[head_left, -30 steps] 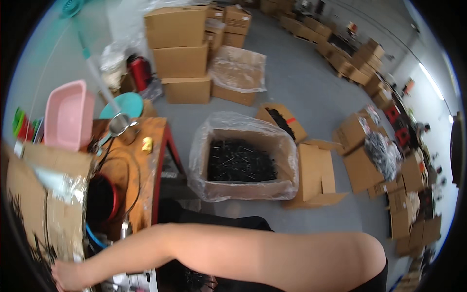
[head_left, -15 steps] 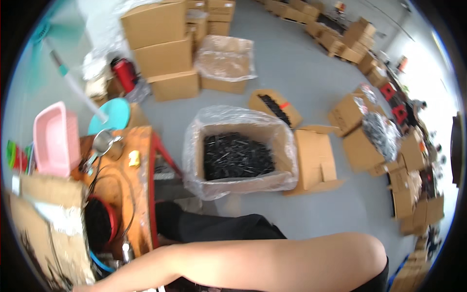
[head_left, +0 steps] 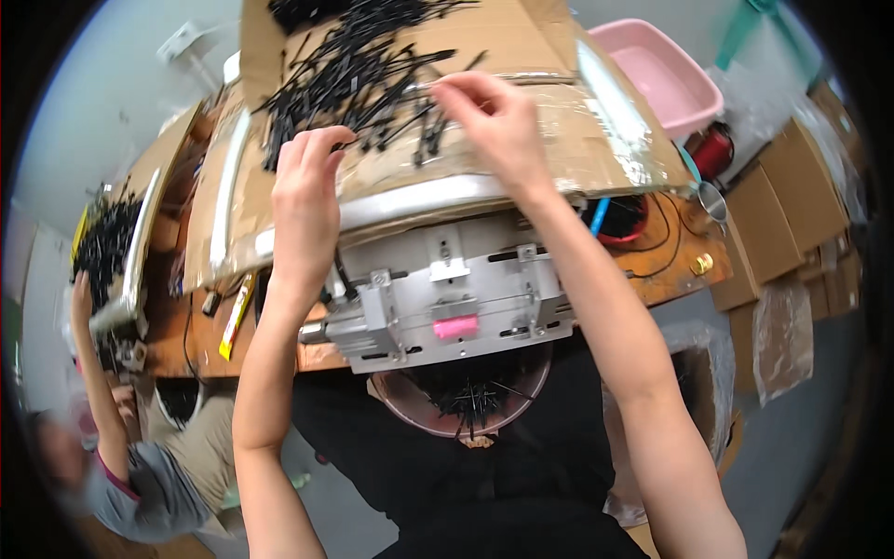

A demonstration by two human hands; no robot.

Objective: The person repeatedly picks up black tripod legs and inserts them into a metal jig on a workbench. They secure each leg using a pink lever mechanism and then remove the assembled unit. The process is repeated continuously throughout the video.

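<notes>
Black strips (head_left: 372, 93) lie tangled behind the front edge of the cardboard (head_left: 521, 42), and with the left hand (head_left: 308, 186) and right hand (head_left: 500, 129) in narrow grips, whose contents I cannot tell, a hasty tug could drag crossed neighbours over that edge.

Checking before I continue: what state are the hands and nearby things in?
Left hand: fingers curled, grip unclear
Right hand: fingers curled, grip unclear
Black strips: heaped loosely
Cardboard: taped
Round bowl: holding black strips
Red container: holding something black
Pink basin: uncovered
Metal fixture: bearing pink piece
</notes>
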